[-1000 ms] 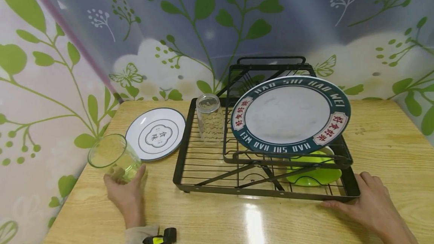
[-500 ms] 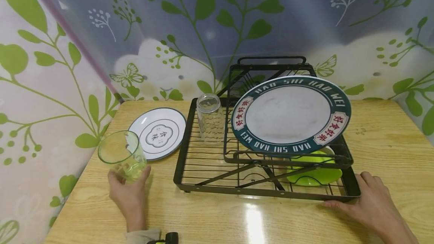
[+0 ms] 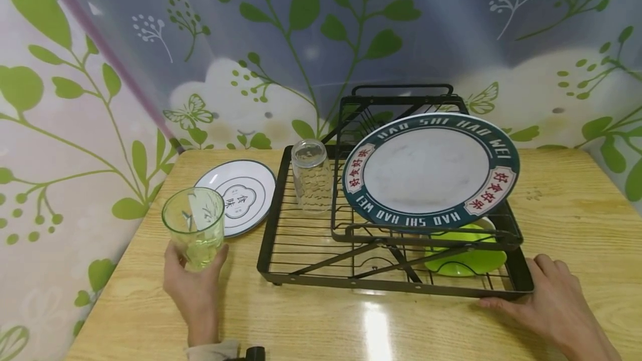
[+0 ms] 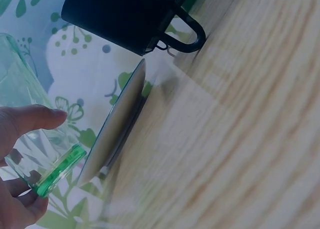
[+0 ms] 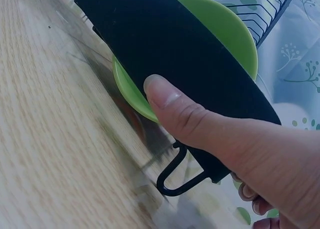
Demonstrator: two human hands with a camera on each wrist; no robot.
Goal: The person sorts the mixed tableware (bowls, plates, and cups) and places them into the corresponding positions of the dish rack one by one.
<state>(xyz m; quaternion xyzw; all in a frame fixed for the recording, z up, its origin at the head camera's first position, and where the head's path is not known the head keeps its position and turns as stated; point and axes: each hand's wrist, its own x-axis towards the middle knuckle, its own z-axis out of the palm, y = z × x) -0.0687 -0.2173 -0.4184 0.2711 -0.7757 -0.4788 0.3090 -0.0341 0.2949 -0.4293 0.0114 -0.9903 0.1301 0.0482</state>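
Observation:
My left hand (image 3: 195,288) grips a green-tinted glass (image 3: 200,249) around its lower part, mouth up and in front of the small white plate (image 3: 241,171). In the left wrist view the thick base of the glass (image 4: 62,169) shows clear of the wood, with thumb and fingers on either side. With my right hand (image 3: 551,299) I hold the near right corner of the black dish rack (image 3: 351,282). The thumb lies along the rack's side wall (image 5: 150,44) in the right wrist view, and the other fingers are partly hidden behind it.
A clear glass (image 3: 311,183) stands upside down in the rack's left part. The large green-rimmed plate (image 3: 426,171) leans on the upper tier. Below it sits a lime-green dish (image 3: 463,261). A patterned wall (image 3: 311,27) rises behind the wooden table (image 3: 301,327).
My left hand has moved slightly right with the green glass, which has turned more upright. The right hand and the rack have stayed in place.

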